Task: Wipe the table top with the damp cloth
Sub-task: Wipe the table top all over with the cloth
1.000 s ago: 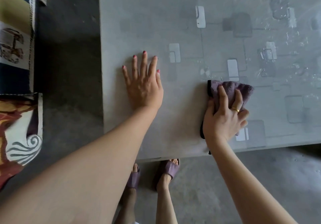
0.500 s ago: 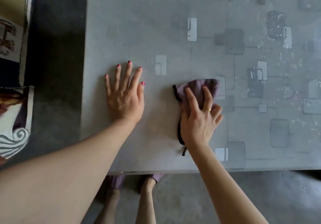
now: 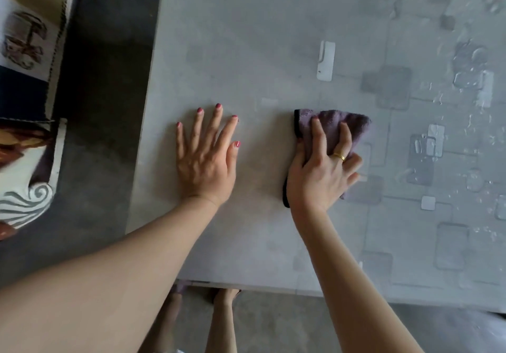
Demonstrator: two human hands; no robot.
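Nearest, two bare feet (image 3: 223,298) stand on the grey floor (image 3: 273,325) just under the desk's front edge; one is partly hidden. Both forearms reach up over that edge. Left hand (image 3: 206,158) lies flat on the desk (image 3: 246,51), fingers straight and spread, palm down, holding nothing; judged to be a brace for the lean. Right hand (image 3: 323,172), well apart from it, presses on the damp cloth (image 3: 342,125), a purple, dark-edged rag bunched under the palm, with its far end fanning out past the fingertips. Fingers lie mostly extended over the cloth, a gold ring (image 3: 339,156) on one; whether the thumb hooks the near edge cannot be told. Cloth sits toward the near-middle of the desk. Handling, as judgement: light, limp, no stiffness, so it will fold or roll if pushed from one corner; best held under a flat palm with fingers spread across the bulk. Dampness should help it glide on the glossy patterned top. Farther right, water droplets (image 3: 471,59) and smears stand on the surface, unwiped; the left portion looks matte. Beyond the desk's left edge, a patterned fabric (image 3: 24,51) lies alongside the dark floor strip.
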